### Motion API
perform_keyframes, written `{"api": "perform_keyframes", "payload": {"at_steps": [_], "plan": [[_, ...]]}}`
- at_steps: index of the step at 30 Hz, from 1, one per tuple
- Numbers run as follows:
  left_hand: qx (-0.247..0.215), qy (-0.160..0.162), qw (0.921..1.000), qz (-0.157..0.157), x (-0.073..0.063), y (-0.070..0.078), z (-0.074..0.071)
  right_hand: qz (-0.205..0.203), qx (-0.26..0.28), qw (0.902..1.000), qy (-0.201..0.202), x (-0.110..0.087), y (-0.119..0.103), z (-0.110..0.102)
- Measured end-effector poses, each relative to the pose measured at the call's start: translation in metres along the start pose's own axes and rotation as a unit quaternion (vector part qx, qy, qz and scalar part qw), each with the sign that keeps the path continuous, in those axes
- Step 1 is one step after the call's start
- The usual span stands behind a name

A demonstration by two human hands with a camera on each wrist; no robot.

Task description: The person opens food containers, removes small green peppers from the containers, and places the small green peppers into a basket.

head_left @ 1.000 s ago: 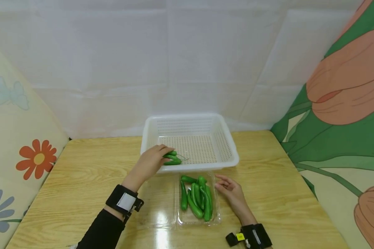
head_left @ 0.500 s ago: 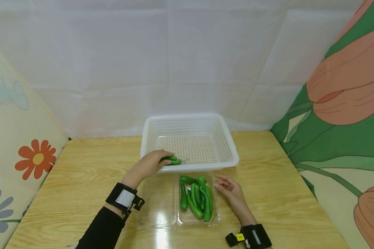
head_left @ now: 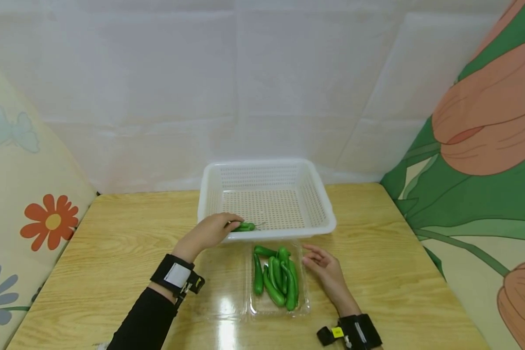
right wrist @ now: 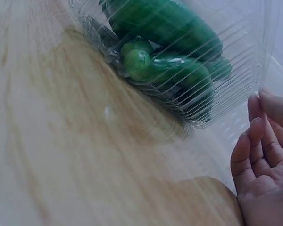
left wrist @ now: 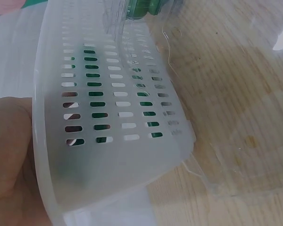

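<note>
In the head view my left hand [head_left: 210, 231] reaches over the front left rim of a white slotted plastic basket [head_left: 325, 204]. Its fingers curl round green chili peppers [head_left: 246, 227] low inside the basket, their thin stems pointing right. Green shows through the basket wall [left wrist: 118, 165] in the left wrist view, where most of the hand is hidden. Several more green chili peppers [head_left: 274, 287] lie in a clear plastic clamshell box [head_left: 304, 304] in front of the basket. With thumb and fingertip my right hand [right wrist: 269, 155] pinches the box's rim at its far right corner.
The open lid [head_left: 223, 287] of the clear box lies flat on the wooden table [head_left: 127, 243], left of the peppers. Behind the basket rises a white cloth backdrop [head_left: 166, 97]. Printed flower panels [head_left: 485, 194] flank the table on both sides.
My left hand has lowered the chili peppers deeper into the basket's front left corner, so less of them shows. The right hand and the clear box have stayed put.
</note>
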State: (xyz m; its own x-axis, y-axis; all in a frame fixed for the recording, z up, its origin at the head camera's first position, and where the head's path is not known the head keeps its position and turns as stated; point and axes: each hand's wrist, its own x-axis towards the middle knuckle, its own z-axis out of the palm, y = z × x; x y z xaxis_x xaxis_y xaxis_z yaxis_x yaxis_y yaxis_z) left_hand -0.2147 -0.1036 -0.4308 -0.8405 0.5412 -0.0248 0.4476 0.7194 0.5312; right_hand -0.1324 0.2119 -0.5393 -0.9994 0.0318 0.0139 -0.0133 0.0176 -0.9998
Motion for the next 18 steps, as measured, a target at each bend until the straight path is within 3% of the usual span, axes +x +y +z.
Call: {"api": "perform_keyframes", "payload": {"at_steps": [12, 18], "plan": [[-0.005, 0.013, 0.9999, 0.002, 0.0004, 0.0007, 0.0004, -0.008, 0.004, 1.0, -0.004, -0.0004, 0.0002, -0.0007], [0.045, 0.064, 0.9968, 0.016, -0.0006, 0.0049, 0.0017, -0.012, 0.01, 0.9999, -0.007, -0.0006, -0.0005, -0.0009]]}}
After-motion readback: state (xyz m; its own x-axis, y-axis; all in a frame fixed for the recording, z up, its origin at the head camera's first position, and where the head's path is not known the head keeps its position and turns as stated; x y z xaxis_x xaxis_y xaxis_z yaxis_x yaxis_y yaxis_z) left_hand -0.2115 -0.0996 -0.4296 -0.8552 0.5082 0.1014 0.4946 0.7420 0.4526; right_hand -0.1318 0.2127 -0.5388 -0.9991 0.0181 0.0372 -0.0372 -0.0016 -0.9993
